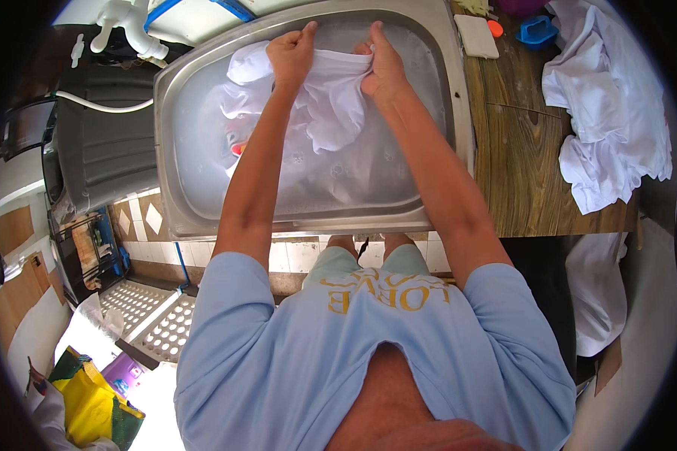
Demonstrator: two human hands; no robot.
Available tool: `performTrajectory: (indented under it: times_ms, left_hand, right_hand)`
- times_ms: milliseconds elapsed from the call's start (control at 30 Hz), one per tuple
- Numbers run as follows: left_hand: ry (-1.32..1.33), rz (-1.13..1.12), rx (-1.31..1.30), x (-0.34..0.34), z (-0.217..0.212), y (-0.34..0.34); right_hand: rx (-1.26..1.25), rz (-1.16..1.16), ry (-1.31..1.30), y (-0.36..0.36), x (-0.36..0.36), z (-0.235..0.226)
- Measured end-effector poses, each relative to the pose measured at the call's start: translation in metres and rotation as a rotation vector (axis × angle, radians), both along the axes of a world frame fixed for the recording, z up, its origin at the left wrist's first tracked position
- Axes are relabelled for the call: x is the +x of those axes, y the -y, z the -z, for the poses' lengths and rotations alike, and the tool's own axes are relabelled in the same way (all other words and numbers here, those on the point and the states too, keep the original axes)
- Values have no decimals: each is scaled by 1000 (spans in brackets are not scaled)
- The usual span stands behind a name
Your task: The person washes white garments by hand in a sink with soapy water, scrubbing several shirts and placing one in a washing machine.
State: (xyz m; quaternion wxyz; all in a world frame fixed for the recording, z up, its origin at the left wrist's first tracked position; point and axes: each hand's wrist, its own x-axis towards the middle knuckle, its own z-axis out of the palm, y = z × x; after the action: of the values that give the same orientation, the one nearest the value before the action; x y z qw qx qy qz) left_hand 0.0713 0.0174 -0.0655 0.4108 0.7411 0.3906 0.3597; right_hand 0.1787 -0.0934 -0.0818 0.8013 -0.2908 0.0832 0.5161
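A wet white garment (pixel 335 113) hangs between my two hands over the metal sink (pixel 308 224). My left hand (pixel 291 56) is closed on its upper edge at the left. At the right end of the same edge, my right hand (pixel 385 66) grips the cloth with the thumb pointing up. The garment's lower part droops into cloudy water in the basin. More white cloth lies to the left of my left hand, and I cannot tell whether it is the same piece. A small red patch (pixel 238 149) shows beside my left forearm at the water.
Right of the sink, a wood-patterned counter (pixel 515 165) bears a heap of white clothes (pixel 605 105), a blue scrub brush (pixel 536 32), an orange cap (pixel 495 28) and a whitish block (pixel 476 37). A white tap (pixel 124 34) stands at the far left.
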Motion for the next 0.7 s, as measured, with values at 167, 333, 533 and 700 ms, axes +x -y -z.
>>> performTrajectory:
  times_ms: [167, 333, 533, 700]
  left_hand:
    - [106, 60, -360, -26, -14, 4]
    - [-216, 190, 92, -37, 11, 18]
    - [-429, 208, 546, -42, 59, 13]
    - [-147, 146, -33, -47, 57, 8]
  right_hand:
    - [-276, 67, 114, 0, 13, -14]
    - [-590, -184, 1042, 8, 25, 2]
    - [-909, -365, 1918, 9, 12, 31]
    - [-435, -166, 766, 1, 19, 26]
